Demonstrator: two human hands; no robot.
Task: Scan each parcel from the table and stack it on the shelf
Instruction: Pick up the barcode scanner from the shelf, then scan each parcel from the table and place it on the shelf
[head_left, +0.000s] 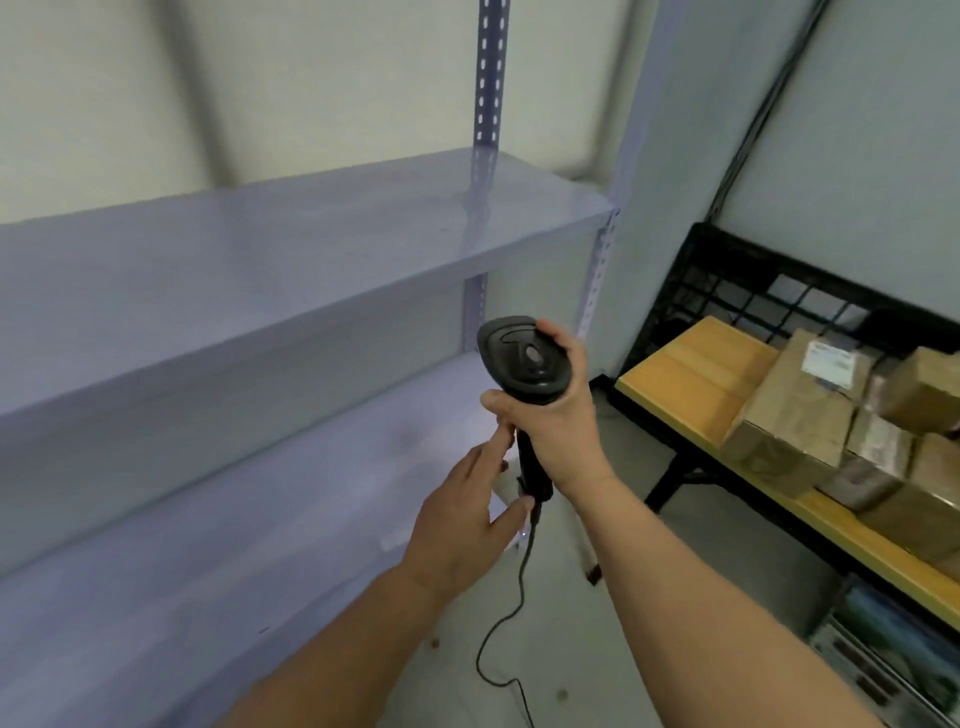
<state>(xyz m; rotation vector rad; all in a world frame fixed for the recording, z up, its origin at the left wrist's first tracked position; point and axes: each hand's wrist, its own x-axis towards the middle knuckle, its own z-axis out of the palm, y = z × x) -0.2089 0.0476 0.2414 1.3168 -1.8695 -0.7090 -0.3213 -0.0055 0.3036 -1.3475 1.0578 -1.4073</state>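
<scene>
Black plastic fills the centre of the frame: a handheld barcode scanner (524, 364), its broad head tilted up toward me and its handle running down into my right hand (553, 431). That hand is clenched round the handle, thumb up beside the head. My left hand (467, 525) sits just below and to the left, fingers loosely spread, holding nothing; its fingertips touch the lower part of the handle, where the thin black cable (498, 639) leaves the scanner and loops down toward the bottom of the frame.

The pale lavender metal shelf (291, 228) takes up the whole left half, two bare boards stacked one above the other, with a perforated upright (488, 78) rising at centre top.

At the right edge of the frame I see the wooden-topped table (696, 374) on a black frame, with a black wire grid (748, 291) behind it. The parcels (810, 410) sit there in a tight cluster, brown cardboard boxes touching one another, one carrying a white label (829, 362). They are well apart from both hands and from the shelf. The picture is a little blurred, so I cannot read the label.
</scene>
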